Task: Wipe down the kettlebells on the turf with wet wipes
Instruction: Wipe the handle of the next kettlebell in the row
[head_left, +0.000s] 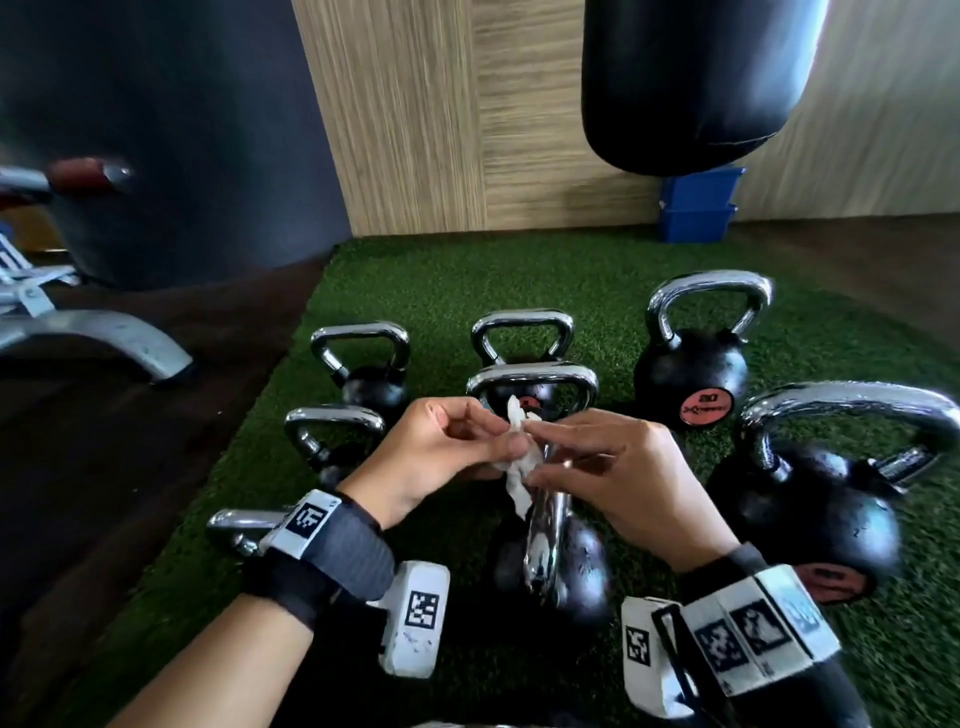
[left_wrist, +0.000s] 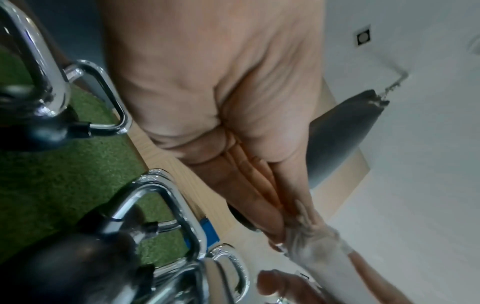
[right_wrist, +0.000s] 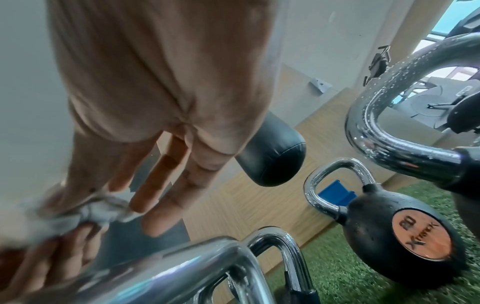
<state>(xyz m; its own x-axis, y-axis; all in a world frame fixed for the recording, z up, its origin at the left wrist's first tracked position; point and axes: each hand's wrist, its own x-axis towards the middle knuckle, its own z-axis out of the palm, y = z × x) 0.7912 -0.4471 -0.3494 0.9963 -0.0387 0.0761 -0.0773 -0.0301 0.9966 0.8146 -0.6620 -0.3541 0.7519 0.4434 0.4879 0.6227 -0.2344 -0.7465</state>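
Note:
Several black kettlebells with chrome handles stand on the green turf (head_left: 426, 280). Both hands meet above the nearest kettlebell (head_left: 550, 551), whose chrome handle points up between them. A crumpled white wet wipe (head_left: 519, 462) hangs between the hands. My left hand (head_left: 498, 441) pinches its upper part with thumb and fingers. My right hand (head_left: 540, 457) pinches it from the other side with thumb and forefinger, the other fingers stretched out. The wipe (left_wrist: 311, 246) shows at the fingertips in the left wrist view, and the wipe (right_wrist: 85, 211) bunches between both hands in the right wrist view.
A large wet kettlebell (head_left: 821, 499) stands close on the right, and one marked 20 (head_left: 696, 374) behind it. Smaller kettlebells (head_left: 363, 364) line the left. A black punching bag (head_left: 691, 83) hangs ahead, blue bins (head_left: 696, 208) sit by the wall, and a bench foot (head_left: 104, 332) lies left.

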